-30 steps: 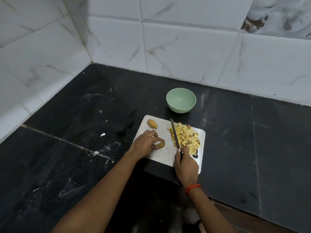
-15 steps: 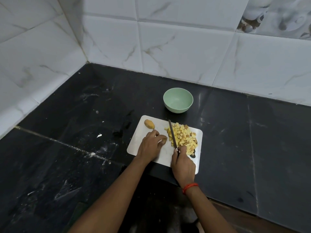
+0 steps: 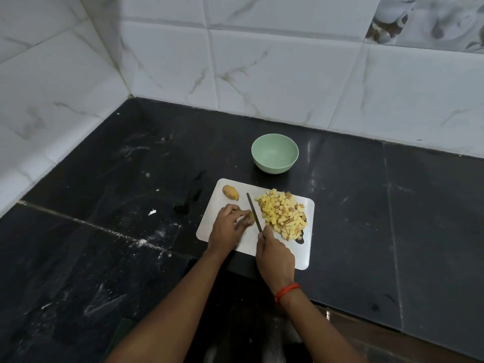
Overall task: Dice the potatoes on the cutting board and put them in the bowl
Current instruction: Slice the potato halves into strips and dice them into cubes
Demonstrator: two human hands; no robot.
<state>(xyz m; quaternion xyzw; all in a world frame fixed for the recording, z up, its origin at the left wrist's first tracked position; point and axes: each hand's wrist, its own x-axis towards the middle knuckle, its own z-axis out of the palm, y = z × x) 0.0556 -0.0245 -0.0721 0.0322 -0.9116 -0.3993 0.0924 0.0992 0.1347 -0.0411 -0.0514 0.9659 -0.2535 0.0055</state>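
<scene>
A white cutting board (image 3: 227, 231) lies on the black counter. On its right half sits a heap of diced potato (image 3: 284, 213). A potato half (image 3: 230, 192) rests near the board's far left corner. My left hand (image 3: 229, 227) pins a small potato piece (image 3: 251, 217) to the board with its fingertips. My right hand (image 3: 273, 255) grips a knife (image 3: 254, 212), its blade lying right beside that piece, between it and the heap. The pale green bowl (image 3: 275, 153) stands empty just beyond the board.
The black stone counter (image 3: 131, 231) carries white smears and small scraps to the left of the board. White tiled walls (image 3: 262, 61) close off the back and left sides. The counter's front edge runs just under my forearms.
My left hand has slid the small potato piece rightward up against the blade. The knife has stayed in about the same place. My head has shifted slightly.
</scene>
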